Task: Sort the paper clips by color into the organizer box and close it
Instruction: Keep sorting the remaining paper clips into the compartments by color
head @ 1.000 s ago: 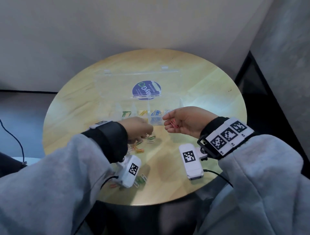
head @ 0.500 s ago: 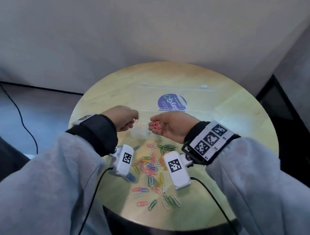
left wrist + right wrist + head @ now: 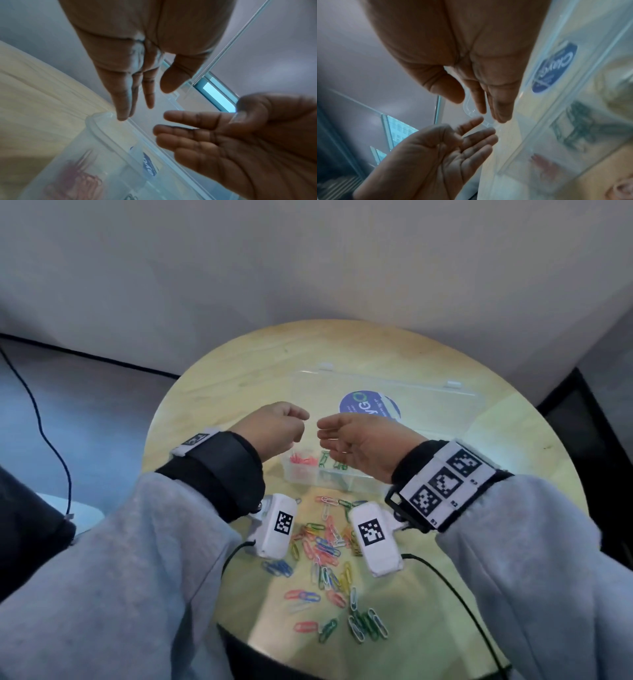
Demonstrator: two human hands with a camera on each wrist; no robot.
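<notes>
The clear organizer box [image 3: 310,478] stands open mid-table, its lid [image 3: 431,409] with a blue sticker [image 3: 370,409] folded back. Red clips [image 3: 302,461] lie in its left compartment, green clips [image 3: 331,462] in the one beside it. My left hand [image 3: 296,424] and right hand [image 3: 325,434] hover close together above the red compartment. In the left wrist view the left hand [image 3: 137,102] has straight fingers and holds nothing. The right hand [image 3: 489,108] is palm up and empty too. A loose pile of mixed colored clips [image 3: 329,546] lies in front of the box.
The round wooden table [image 3: 236,364] stands against a grey wall. More clips [image 3: 363,625] are scattered toward the near edge. A black cable [image 3: 51,440] hangs to the left of the table. White wrist units [image 3: 277,525] hang under both wrists.
Earlier the right palm held red clips and the left fingers pinched one. Both hands moved left over the red compartment and are now empty with fingers spread.
</notes>
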